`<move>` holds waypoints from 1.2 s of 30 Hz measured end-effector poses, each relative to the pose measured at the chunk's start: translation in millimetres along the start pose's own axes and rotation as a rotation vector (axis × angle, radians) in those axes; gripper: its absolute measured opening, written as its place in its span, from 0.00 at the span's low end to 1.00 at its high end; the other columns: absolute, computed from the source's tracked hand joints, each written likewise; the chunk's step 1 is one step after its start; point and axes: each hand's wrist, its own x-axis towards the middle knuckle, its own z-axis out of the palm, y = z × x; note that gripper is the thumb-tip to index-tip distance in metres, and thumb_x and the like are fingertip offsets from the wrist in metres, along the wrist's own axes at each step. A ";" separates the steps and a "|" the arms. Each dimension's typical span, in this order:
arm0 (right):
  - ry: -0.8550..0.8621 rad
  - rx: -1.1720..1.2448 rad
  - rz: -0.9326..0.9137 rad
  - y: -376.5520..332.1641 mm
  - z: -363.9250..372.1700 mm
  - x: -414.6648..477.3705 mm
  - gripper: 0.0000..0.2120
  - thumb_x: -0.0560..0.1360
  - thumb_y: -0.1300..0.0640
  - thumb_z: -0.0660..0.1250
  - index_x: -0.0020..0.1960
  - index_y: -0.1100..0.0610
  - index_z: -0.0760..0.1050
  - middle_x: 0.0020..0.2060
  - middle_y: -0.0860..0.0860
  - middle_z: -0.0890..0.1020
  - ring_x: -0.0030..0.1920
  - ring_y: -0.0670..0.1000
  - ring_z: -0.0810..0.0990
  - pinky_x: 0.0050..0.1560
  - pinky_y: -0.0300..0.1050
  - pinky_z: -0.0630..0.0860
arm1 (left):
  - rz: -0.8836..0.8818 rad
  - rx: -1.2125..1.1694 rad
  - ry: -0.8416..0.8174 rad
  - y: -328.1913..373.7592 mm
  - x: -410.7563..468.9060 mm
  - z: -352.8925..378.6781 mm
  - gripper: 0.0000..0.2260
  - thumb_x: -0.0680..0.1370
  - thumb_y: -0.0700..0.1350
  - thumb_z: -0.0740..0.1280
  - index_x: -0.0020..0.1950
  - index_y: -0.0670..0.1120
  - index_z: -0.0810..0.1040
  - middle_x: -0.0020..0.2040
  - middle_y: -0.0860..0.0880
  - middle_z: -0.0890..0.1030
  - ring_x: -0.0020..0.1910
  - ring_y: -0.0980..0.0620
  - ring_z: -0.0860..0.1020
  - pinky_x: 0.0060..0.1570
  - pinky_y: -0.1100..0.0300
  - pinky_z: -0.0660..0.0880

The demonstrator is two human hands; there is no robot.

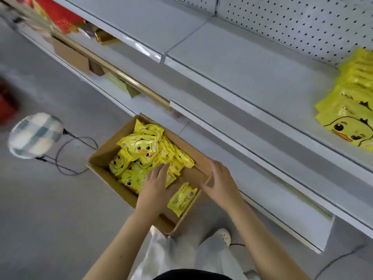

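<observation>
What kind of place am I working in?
Probably a shop aisle mid-restock: white shelving with a pegboard back, yellow duck-print packets stacked on it, and a cardboard box of the same on the floor.

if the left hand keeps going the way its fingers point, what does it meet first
The left hand points into the open brown cardboard box, right at the heap of yellow duck-print plastic packets. Those packets would come first; whether it touches them yet is unclear.

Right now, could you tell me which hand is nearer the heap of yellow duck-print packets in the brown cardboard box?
Left. The left hand lies on the heap; the right hand is apart, by the box wall.
</observation>
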 end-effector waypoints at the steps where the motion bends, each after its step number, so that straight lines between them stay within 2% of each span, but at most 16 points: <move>1: 0.000 0.009 0.011 -11.4 12.1 5.2 0.32 0.74 0.47 0.68 0.74 0.49 0.59 0.70 0.45 0.66 0.70 0.47 0.64 0.68 0.43 0.65 | -0.015 -0.019 -0.011 -18.1 0.7 -4.4 0.34 0.75 0.64 0.59 0.76 0.47 0.59 0.74 0.48 0.62 0.72 0.46 0.60 0.68 0.51 0.62; 4: 0.022 0.011 0.082 -41.3 47.5 17.8 0.31 0.73 0.44 0.68 0.73 0.49 0.61 0.70 0.46 0.67 0.70 0.46 0.62 0.72 0.52 0.61 | -0.049 -0.051 -0.019 -69.1 3.6 -15.2 0.31 0.76 0.52 0.66 0.76 0.48 0.58 0.74 0.48 0.62 0.72 0.46 0.61 0.68 0.53 0.60; 5: 0.033 0.017 0.099 -49.7 58.1 21.6 0.31 0.73 0.45 0.69 0.72 0.49 0.62 0.69 0.46 0.68 0.69 0.44 0.62 0.71 0.51 0.60 | -0.064 -0.067 -0.017 -83.1 5.8 -19.0 0.31 0.76 0.52 0.67 0.76 0.48 0.58 0.74 0.48 0.62 0.71 0.46 0.61 0.68 0.52 0.61; 7: 0.038 0.041 0.114 -63.6 75.4 27.9 0.31 0.73 0.46 0.70 0.71 0.49 0.64 0.67 0.47 0.69 0.66 0.40 0.61 0.66 0.43 0.62 | -0.076 -0.088 0.002 -106.4 10.7 -24.9 0.31 0.76 0.52 0.67 0.76 0.49 0.58 0.73 0.48 0.63 0.71 0.46 0.62 0.68 0.52 0.62; 9: 0.008 0.072 0.131 -72.9 88.1 32.3 0.31 0.72 0.47 0.71 0.71 0.49 0.63 0.67 0.47 0.69 0.66 0.42 0.64 0.62 0.38 0.63 | -0.079 -0.102 0.010 -124.0 14.7 -28.0 0.31 0.76 0.52 0.67 0.75 0.48 0.59 0.73 0.48 0.64 0.71 0.45 0.63 0.68 0.52 0.62; 14: -0.026 0.088 0.191 -78.9 105.5 35.4 0.32 0.73 0.47 0.70 0.72 0.48 0.62 0.67 0.46 0.69 0.67 0.45 0.67 0.62 0.39 0.63 | -0.148 -0.219 0.000 -147.0 13.1 -22.3 0.31 0.76 0.52 0.68 0.75 0.50 0.59 0.72 0.48 0.64 0.70 0.45 0.63 0.65 0.51 0.65; 20: -0.113 0.038 0.261 -54.1 128.2 46.2 0.31 0.72 0.46 0.70 0.72 0.50 0.63 0.68 0.48 0.70 0.67 0.47 0.69 0.66 0.49 0.69 | -0.210 -0.277 -0.067 -163.0 18.4 16.3 0.28 0.77 0.50 0.66 0.74 0.47 0.62 0.72 0.47 0.65 0.70 0.46 0.64 0.68 0.52 0.62; 24: -0.195 0.021 0.307 -22.8 162.4 63.2 0.30 0.73 0.47 0.69 0.71 0.50 0.63 0.66 0.46 0.71 0.65 0.47 0.70 0.62 0.43 0.68 | -0.312 -0.300 -0.090 -174.8 37.5 58.9 0.28 0.77 0.49 0.67 0.74 0.46 0.61 0.72 0.46 0.64 0.71 0.44 0.62 0.69 0.52 0.61; 31: -0.410 -0.026 0.365 32.1 236.2 118.9 0.28 0.76 0.46 0.66 0.72 0.52 0.61 0.68 0.50 0.70 0.68 0.52 0.69 0.64 0.49 0.69 | -0.575 -0.326 -0.172 -201.7 90.0 128.5 0.31 0.76 0.46 0.68 0.75 0.42 0.58 0.74 0.41 0.60 0.73 0.41 0.58 0.70 0.49 0.58; 36: -0.469 -0.022 0.348 56.6 280.1 155.9 0.29 0.75 0.45 0.66 0.72 0.52 0.62 0.69 0.51 0.69 0.69 0.53 0.67 0.64 0.50 0.68 | -0.760 -0.423 -0.150 -218.1 117.7 165.2 0.30 0.76 0.45 0.69 0.74 0.42 0.59 0.75 0.41 0.56 0.71 0.38 0.59 0.68 0.49 0.61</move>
